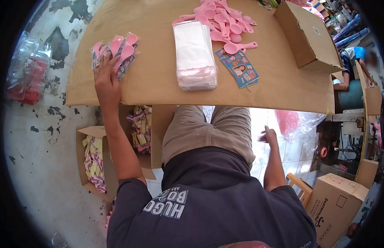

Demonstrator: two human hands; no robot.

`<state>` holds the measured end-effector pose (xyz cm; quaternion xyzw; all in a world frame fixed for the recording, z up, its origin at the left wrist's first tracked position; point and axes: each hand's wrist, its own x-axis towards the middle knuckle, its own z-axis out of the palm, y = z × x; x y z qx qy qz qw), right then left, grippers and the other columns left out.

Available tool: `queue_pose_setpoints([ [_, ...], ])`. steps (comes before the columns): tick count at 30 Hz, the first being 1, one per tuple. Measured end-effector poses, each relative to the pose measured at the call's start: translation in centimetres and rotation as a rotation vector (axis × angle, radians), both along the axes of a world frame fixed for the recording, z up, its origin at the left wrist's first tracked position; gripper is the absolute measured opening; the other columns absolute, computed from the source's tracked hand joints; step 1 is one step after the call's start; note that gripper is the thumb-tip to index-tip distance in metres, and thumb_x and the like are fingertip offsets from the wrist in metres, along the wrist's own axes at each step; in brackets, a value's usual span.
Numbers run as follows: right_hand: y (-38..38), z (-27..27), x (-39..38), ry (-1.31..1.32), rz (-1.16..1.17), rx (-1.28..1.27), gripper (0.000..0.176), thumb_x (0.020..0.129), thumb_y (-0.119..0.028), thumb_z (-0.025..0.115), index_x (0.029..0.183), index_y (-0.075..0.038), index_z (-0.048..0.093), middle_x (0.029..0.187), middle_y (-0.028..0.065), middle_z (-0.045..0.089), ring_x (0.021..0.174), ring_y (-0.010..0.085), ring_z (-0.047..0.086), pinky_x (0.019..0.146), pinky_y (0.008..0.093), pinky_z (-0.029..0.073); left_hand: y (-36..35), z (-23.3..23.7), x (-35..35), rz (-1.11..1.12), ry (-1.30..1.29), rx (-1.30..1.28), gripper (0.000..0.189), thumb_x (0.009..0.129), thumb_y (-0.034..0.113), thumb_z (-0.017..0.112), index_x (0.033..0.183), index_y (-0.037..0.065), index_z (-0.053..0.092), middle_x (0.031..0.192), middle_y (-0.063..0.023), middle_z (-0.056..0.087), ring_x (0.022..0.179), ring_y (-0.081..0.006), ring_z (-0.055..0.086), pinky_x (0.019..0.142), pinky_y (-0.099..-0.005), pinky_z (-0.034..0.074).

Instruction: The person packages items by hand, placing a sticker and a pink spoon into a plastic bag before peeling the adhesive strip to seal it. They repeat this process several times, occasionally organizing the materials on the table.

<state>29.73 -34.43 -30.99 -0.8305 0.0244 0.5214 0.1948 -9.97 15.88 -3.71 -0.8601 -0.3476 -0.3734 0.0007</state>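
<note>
My left hand (pixel 106 76) lies on several clear-bagged pink measuring spoons (pixel 126 51) at the table's left side. Its fingers are stretched out over the bags, and the thumb is partly hidden. Printed cards show through the plastic beneath the spoons. Down beside my right thigh, below the table edge, my right hand (pixel 269 135) hangs with its fingers apart and nothing visible in it. A stack of clear plastic bags (pixel 195 53) lies mid-table. To its right are blue printed cards (pixel 241 70), with a heap of loose pink spoons (pixel 225 20) behind.
A cardboard box (pixel 307 37) stands at the table's (pixel 155 82) right. Open cartons (pixel 111 165) of small packets sit below left. Plastic packs (pixel 31 74) hang or lie far left. Another person (pixel 345 78) is at far right, above a closed carton (pixel 336 206).
</note>
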Motion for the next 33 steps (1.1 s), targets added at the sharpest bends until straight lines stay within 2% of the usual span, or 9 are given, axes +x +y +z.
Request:
queue_pose_setpoints([
  [2,-1.2,-3.0,-2.0,-0.844,0.661,-0.215,0.028,0.095,-0.022,0.068,0.106,0.004,0.072,0.093,0.0181,0.077,0.085,0.0249,0.076,0.075,0.0394,0.061,0.4,-0.3,0.1,-0.014,-0.008,-0.004,0.042,0.096,-0.004,0.05,0.129,0.013,0.068,0.148,-0.0101,0.058,0.144,-0.0297,0.046,0.121,-0.053,0.027],
  [5,-0.1,-8.5,0.4,-0.221,-0.1,0.549,0.033,0.093,-0.023,0.069,0.11,0.005,0.068,0.087,0.0161,0.077,0.079,0.0247,0.077,0.072,0.0381,0.061,-0.1,0.3,0.3,-0.006,-0.046,-0.015,0.04,0.099,-0.002,0.049,0.131,0.012,0.067,0.147,-0.011,0.058,0.145,-0.0312,0.046,0.121,-0.0518,0.028],
  [12,9.9,-0.3,-2.8,-0.923,0.373,0.196,0.039,0.091,-0.014,0.062,0.127,0.001,0.062,0.114,0.0249,0.07,0.107,0.0397,0.068,0.093,0.047,0.054,-7.6,3.1,3.6,-0.21,-0.354,0.058,0.033,0.1,-0.001,0.051,0.131,-0.002,0.061,0.147,-0.0207,0.056,0.142,-0.034,0.048,0.116,-0.046,0.04],
  [14,13.4,3.4,-4.1,-0.728,0.894,0.032,0.04,0.093,-0.015,0.06,0.131,-0.002,0.063,0.121,0.0241,0.068,0.114,0.0396,0.065,0.098,0.0464,0.051,-10.0,2.5,5.3,-0.369,-0.435,0.089,0.03,0.099,-0.002,0.05,0.126,-0.003,0.063,0.145,-0.0232,0.056,0.139,-0.0359,0.051,0.115,-0.0484,0.041],
  [21,19.3,16.2,-11.9,-0.45,0.47,0.831,0.048,0.092,-0.027,0.072,0.133,-0.007,0.062,0.125,0.0215,0.068,0.116,0.0402,0.064,0.099,0.0467,0.049,-21.2,-0.2,9.6,-1.192,-0.232,-0.149,0.032,0.095,0.018,0.063,0.125,0.005,0.065,0.122,-0.0174,0.07,0.118,-0.0353,0.067,0.105,-0.0487,0.052],
  [25,17.6,4.1,-17.2,-0.557,0.423,0.949,0.05,0.095,-0.031,0.069,0.139,-0.011,0.059,0.129,0.0188,0.066,0.122,0.0359,0.062,0.103,0.0447,0.048,-23.6,-5.7,12.8,-1.208,0.012,-0.139,0.044,0.095,0.04,0.066,0.125,0.008,0.067,0.121,-0.013,0.07,0.117,-0.0308,0.067,0.101,-0.0474,0.053],
  [27,15.0,2.1,-17.4,0.013,0.181,1.344,0.05,0.097,-0.03,0.065,0.143,-0.012,0.057,0.142,0.0168,0.059,0.132,0.0332,0.055,0.109,0.044,0.045,-23.3,-7.0,13.4,-1.226,0.059,-0.233,0.057,0.089,0.05,0.071,0.128,0.01,0.067,0.122,-0.0083,0.069,0.114,-0.0283,0.067,0.094,-0.0434,0.056],
  [28,15.0,15.2,-17.0,-0.219,0.699,0.993,0.049,0.099,-0.027,0.06,0.145,-0.012,0.055,0.149,0.0152,0.053,0.139,0.0297,0.05,0.113,0.0431,0.041,-23.4,-6.5,13.2,-1.198,0.027,-0.244,0.061,0.086,0.051,0.074,0.128,0.008,0.067,0.114,-0.0082,0.069,0.106,-0.0276,0.068,0.091,-0.0413,0.056],
  [33,12.6,20.8,-16.7,-0.157,0.85,1.033,0.048,0.099,-0.027,0.061,0.144,-0.012,0.056,0.148,0.0145,0.055,0.139,0.0295,0.05,0.113,0.044,0.041,-23.4,-2.5,11.9,-1.284,-0.074,-0.282,0.059,0.085,0.049,0.076,0.125,0.007,0.068,0.114,-0.011,0.07,0.103,-0.0299,0.07,0.089,-0.0408,0.058],
])
